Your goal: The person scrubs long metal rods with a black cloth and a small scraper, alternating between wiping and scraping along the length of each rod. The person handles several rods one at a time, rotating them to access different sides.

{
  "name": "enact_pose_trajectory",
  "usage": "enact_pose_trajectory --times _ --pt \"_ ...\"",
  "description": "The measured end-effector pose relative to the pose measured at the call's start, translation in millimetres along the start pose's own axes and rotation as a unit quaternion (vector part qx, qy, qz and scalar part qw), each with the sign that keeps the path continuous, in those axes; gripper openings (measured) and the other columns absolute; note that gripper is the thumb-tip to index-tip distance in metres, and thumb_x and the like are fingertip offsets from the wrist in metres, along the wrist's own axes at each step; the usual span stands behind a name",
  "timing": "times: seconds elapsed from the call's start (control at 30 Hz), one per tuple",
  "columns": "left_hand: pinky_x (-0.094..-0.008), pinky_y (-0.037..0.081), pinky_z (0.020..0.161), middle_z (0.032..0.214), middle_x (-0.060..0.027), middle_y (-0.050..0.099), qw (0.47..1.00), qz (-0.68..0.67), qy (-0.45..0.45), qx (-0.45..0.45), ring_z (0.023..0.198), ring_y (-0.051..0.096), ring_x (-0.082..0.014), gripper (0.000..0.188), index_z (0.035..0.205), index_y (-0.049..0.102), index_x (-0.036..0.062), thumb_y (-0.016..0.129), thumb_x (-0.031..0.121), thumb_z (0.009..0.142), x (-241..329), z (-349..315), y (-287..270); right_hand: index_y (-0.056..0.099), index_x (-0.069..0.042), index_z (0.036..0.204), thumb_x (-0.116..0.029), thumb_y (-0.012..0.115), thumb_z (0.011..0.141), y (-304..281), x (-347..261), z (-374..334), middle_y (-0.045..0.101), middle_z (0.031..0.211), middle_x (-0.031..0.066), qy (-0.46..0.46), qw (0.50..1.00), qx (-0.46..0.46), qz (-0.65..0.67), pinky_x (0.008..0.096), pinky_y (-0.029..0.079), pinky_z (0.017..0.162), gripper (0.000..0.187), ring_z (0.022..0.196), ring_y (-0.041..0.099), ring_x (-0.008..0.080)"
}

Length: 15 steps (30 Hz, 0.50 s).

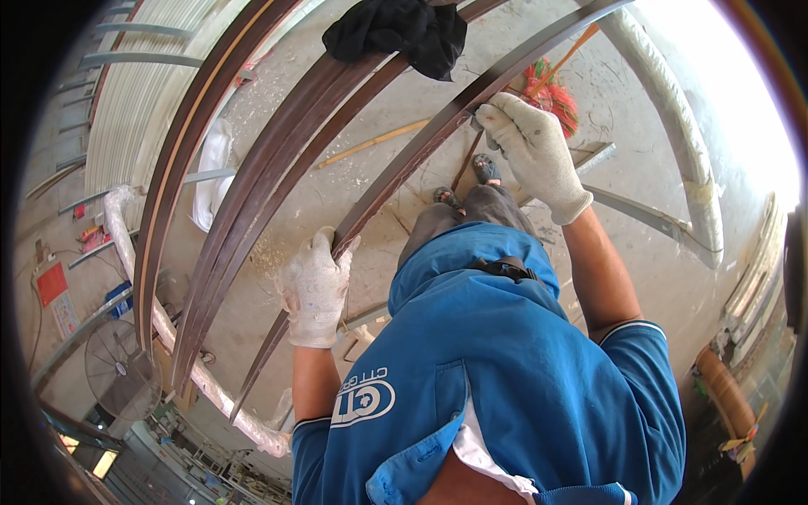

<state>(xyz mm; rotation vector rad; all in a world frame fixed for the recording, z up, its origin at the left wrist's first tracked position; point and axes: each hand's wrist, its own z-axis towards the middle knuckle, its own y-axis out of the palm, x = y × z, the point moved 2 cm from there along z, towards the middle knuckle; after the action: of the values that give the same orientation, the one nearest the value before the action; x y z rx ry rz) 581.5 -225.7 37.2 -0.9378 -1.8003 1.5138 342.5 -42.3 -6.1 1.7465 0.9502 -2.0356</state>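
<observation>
A long dark brown strip point(421, 147) runs from upper right to lower left across the view. My left hand point(316, 286), in a white work glove, is closed around it near the middle. My right hand point(530, 147), also gloved, grips the same strip farther up. Both forearms come in from below, over my blue shirt. My sandalled feet point(471, 181) stand on the concrete floor under the strip.
Several more long brown strips point(252, 177) lie side by side to the left, a black cloth point(400, 34) draped over their far end. A red broom point(551, 93) lies on the floor. A fan point(118, 370) stands lower left, wrapped white bundles point(673, 109) along both sides.
</observation>
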Motion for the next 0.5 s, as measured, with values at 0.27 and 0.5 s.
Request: enact_pose_trajectory --times 0.27,0.5 --pt "-0.0462 0.053 0.061 0.073 -0.0155 0.070 1.000 -0.001 0.011 0.030 0.067 0.069 -0.0353 0.040 0.100 0.072 0.0109 0.067 0.050 0.091 -4.8 1.1 4.9 0.065 0.005 0.108 -0.015 0.058 0.104 5.2 2.7 -0.7 0.065 0.085 0.0027 0.021 1.000 -0.005 0.014 0.0250 0.048 0.068 0.021 0.073 0.054 0.0081" --pt "-0.0463 0.052 0.061 0.071 -0.0152 0.069 0.999 -0.006 0.019 0.026 0.066 0.069 -0.0351 0.041 0.099 0.072 0.0111 0.067 0.051 0.091 -5.2 2.8 3.8 0.066 0.004 0.109 -0.016 0.059 0.103 3.7 -1.1 -1.2 0.065 0.085 0.0031 0.018 1.000 -0.009 -0.013 0.0256 0.048 0.065 0.023 0.071 0.054 0.0083"
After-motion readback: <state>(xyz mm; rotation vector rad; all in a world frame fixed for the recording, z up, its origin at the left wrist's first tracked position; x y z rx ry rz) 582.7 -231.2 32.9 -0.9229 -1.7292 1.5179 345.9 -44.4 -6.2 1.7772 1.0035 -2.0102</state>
